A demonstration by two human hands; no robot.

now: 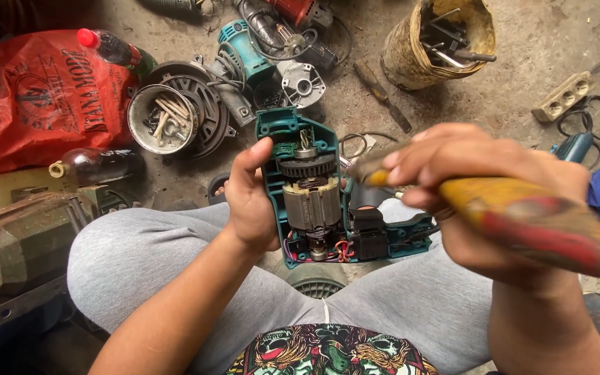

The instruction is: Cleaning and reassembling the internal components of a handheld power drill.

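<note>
Opened teal plastic power-tool half-shell [328,201], motor armature, dark gear and black switch block exposed, is held over the lap between the grey-trousered knees, open side turned up to the camera so the internals are reachable. Long axis runs near-to-far: gear end far, wiring and bearing end near, handle section branching off to the right. The shell is clamped along its left edge by the left hand [250,201], thumb hooked over the far-left rim, fingers wrapped behind for support. A yellow-and-red-handled tool [522,219] is gripped in the closed right hand [480,184], handle trailing near-right, working end aimed left at the gear; tip blurred, type cannot be told. Far left on the dirt floor: round metal motor housing [164,118] holding loose parts, red plastic bag [36,97]. Far right: yellowed bucket [401,55] of tools.
</note>
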